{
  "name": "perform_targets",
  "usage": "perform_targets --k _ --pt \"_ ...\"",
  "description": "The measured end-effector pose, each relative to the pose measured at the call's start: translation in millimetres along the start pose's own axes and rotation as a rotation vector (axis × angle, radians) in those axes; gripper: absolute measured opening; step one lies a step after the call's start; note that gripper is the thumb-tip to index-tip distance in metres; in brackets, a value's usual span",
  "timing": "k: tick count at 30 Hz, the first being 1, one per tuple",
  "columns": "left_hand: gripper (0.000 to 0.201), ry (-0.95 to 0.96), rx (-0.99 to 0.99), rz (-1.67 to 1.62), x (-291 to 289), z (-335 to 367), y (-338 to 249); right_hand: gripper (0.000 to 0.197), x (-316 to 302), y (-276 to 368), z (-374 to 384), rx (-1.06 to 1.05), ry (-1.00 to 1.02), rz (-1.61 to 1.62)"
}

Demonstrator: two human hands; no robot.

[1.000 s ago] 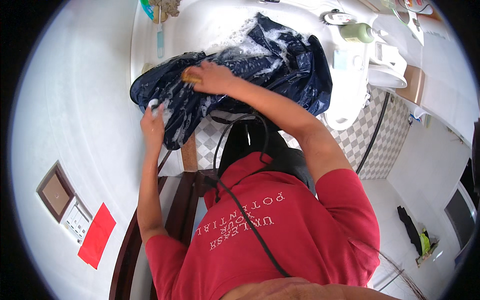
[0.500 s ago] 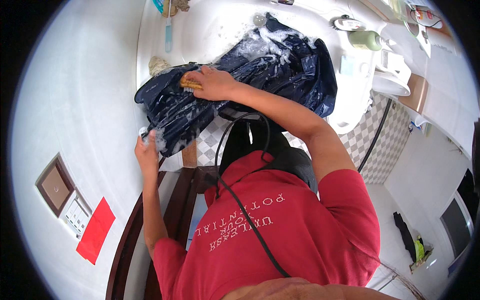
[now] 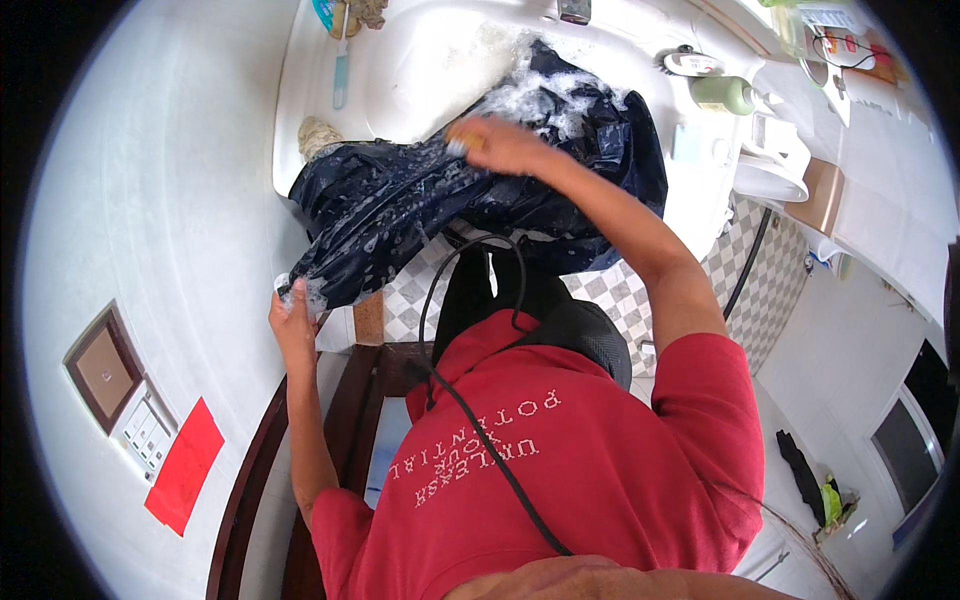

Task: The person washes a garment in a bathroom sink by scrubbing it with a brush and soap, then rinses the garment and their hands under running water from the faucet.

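A person's left hand point(image 3: 293, 318) is gripping the foamy end of a large, dark navy, shiny wet fabric point(image 3: 375, 220), thumb and fingers pinching it just beyond the near left corner of a white, smooth-walled basin point(image 3: 420, 50). The fabric is stretching along the basin's near side, partly hanging over the near edge. The right hand point(image 3: 505, 147) is curling around a yellowish-brown brush with pale bristles point(image 3: 462, 137) over the fabric, near the middle of the basin's near side; blur is hiding how firmly the bristles are pressing. White foam point(image 3: 545, 105) is covering the fabric's far part inside the basin. A crumpled beige bundle point(image 3: 318, 137) is sitting by the basin's left wall, and a pale green bottle point(image 3: 722, 95) is lying at the basin's right side.
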State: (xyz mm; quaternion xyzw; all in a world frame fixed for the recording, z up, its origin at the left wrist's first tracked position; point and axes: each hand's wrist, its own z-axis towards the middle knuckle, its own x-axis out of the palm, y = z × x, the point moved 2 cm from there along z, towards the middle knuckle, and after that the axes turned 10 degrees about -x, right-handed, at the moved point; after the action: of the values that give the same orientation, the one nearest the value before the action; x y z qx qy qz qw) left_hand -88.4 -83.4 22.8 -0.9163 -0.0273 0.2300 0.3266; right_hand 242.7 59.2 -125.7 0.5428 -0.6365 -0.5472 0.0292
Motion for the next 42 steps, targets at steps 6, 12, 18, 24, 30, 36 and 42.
perform_targets --k 6,12,18,24,30,36,42 --pt "0.021 -0.082 0.034 -0.015 0 -17 -10 0.044 -23 -77 -34 0.43 0.07 -0.548" --pt "0.023 -0.243 0.061 -0.184 -28 -11 -12 0.043 -22 -67 -14 0.434 -0.37 -0.332" --pt "0.023 -0.225 0.112 -0.28 -55 -21 -13 0.049 17 31 31 -0.084 -0.169 -0.169" --pt "0.025 -0.281 0.062 -0.18 -47 -27 -18 0.044 -28 -95 20 0.357 -0.072 -0.624" --pt "0.029 -0.431 0.071 -0.254 -87 -12 0 0.043 -11 -25 4 0.273 -0.198 -0.212" --pt "0.029 -0.467 0.094 -0.215 -88 -19 3 0.042 -21 -73 -47 0.419 0.09 -0.46" --pt "0.032 -0.446 0.108 -0.268 -82 -39 5 0.04 -8 -24 -10 0.439 -0.133 -0.176"
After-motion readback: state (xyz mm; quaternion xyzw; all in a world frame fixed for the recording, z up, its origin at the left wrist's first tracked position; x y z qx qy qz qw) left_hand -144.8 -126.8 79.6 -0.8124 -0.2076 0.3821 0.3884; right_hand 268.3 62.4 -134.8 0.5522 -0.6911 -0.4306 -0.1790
